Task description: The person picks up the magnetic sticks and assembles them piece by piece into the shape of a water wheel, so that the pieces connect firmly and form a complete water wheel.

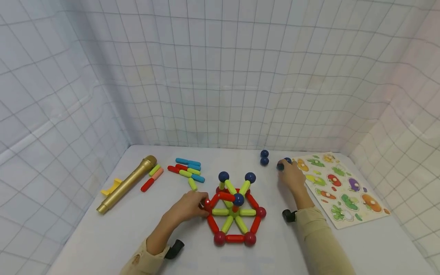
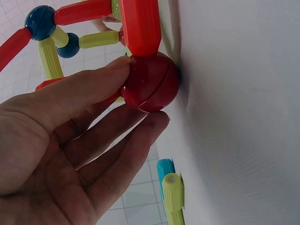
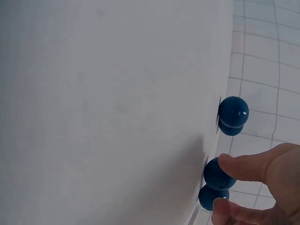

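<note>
1. Head view: your left hand (image 1: 187,208) rests at the left corner of the rod-and-ball structure (image 1: 233,214), a red hexagon with green spokes and blue balls raised on top, at the table's (image 1: 103,244) middle. Your right hand (image 1: 291,176) lies well apart to the right, at two blue balls (image 1: 283,163) just beside the puzzle board (image 1: 340,189). Another blue pair (image 1: 264,157), loose rods (image 1: 187,170) and a gold microphone (image 1: 127,183) lie beyond.
2. Left wrist view: your thumb and fingers (image 2: 140,136) are pinching the red corner ball (image 2: 151,82) lightly; the hand is half closed.
3. Right wrist view: your fingertips (image 3: 243,166) touch the nearer blue balls (image 3: 216,176); whether they are gripped, I cannot tell.
</note>
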`<state>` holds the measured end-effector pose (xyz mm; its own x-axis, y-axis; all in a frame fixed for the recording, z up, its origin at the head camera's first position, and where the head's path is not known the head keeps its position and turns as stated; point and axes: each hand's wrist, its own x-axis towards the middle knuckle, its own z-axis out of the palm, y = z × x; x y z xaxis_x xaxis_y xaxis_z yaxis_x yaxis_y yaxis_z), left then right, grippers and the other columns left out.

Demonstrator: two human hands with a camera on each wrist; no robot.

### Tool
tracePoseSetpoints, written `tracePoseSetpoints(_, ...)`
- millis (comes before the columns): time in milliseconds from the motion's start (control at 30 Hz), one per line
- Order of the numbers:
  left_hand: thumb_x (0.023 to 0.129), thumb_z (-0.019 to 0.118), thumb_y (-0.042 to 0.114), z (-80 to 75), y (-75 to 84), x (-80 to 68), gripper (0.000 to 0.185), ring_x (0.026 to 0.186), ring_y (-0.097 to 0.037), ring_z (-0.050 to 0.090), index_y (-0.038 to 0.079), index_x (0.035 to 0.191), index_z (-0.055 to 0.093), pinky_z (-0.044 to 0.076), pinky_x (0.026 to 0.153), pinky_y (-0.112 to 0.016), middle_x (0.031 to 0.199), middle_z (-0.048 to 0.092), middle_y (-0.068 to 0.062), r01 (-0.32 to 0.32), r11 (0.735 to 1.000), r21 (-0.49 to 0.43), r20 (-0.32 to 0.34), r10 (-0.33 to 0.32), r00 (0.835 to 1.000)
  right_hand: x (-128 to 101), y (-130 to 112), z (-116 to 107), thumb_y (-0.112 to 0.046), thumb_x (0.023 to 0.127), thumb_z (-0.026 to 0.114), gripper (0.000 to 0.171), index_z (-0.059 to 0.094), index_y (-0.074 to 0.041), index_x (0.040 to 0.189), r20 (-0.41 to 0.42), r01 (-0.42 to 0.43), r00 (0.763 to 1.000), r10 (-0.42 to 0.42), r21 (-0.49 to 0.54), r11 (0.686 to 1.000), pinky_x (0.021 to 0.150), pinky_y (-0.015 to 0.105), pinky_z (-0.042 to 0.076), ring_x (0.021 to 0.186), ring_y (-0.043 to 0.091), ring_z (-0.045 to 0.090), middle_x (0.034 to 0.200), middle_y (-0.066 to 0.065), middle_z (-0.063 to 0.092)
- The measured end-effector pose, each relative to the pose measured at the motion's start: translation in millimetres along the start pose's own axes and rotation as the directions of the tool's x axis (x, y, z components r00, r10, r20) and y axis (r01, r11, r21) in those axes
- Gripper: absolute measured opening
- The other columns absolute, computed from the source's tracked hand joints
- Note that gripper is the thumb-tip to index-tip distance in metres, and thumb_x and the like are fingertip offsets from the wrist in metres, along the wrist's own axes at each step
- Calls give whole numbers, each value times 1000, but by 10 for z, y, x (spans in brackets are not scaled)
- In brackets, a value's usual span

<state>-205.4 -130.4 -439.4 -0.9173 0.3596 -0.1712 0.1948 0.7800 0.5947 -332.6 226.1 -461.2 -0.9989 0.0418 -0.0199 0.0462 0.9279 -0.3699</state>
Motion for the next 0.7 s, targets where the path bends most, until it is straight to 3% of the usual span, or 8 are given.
tracePoseSetpoints(100, 78, 81, 12, -13, 17, 23, 21, 75, -12, 58, 12, 93, 65, 57, 71, -30, 83, 66, 1, 8, 1000, 6, -3, -8, 1000, 90, 22, -22, -19, 91, 58, 53, 45, -15, 142, 10, -11, 1000, 11, -37, 999, 91, 69, 42, 120, 53, 50, 146, 31, 37)
tracePoseSetpoints(167, 77, 81, 12, -16, 29, 31, 22, 75, -11, 58, 12, 92, 65, 57, 71, -30, 83, 66, 1, 12, 1000, 4, -2, -12, 1000, 147, 32, -33, -20, 90, 59, 54, 45, -15, 142, 15, -13, 1000, 13, -64, 998, 88, 65, 45, 118, 49, 53, 143, 29, 42)
tracePoseSetpoints(300, 77, 81, 11, -25, 44, 34, 23, 75, -12, 58, 11, 92, 65, 57, 71, -31, 83, 66, 0, 13, 1000, 1, -1, -13, 1000, 199, 37, -65, -24, 90, 62, 48, 51, -16, 136, 9, -11, 1000, 11, -82, 997, 73, 51, 48, 104, 39, 60, 129, 25, 58)
tracePoseSetpoints(400, 76, 82, 11, -40, 46, 33, 23, 75, -13, 57, 10, 92, 65, 56, 71, -31, 83, 66, 0, 7, 1000, 8, -5, -7, 1000, 158, -14, -114, -27, 92, 61, 42, 55, -18, 132, -10, 11, 1000, -12, -69, 998, 62, 41, 44, 90, 34, 61, 117, 23, 65)
tracePoseSetpoints(567, 76, 82, 11, -50, 34, 27, 24, 75, -12, 57, 11, 92, 64, 56, 70, -30, 82, 65, 1, 10, 1000, 14, -9, -10, 1000, -172, -381, -277, -31, 95, 60, 38, 58, -21, 131, -129, 140, 982, -138, 3, 990, 51, 31, 39, 68, 23, 57, 106, 15, 71)
tracePoseSetpoints(700, 77, 81, 11, -22, 11, 4, 24, 75, -13, 57, 11, 94, 65, 56, 70, -30, 83, 66, 0, 9, 1000, -10, 8, -9, 1000, -624, -821, -423, -32, 93, 64, 38, 60, -22, 130, -245, 332, 920, -307, 67, 941, 45, 25, 37, 54, 13, 50, 103, 10, 74)
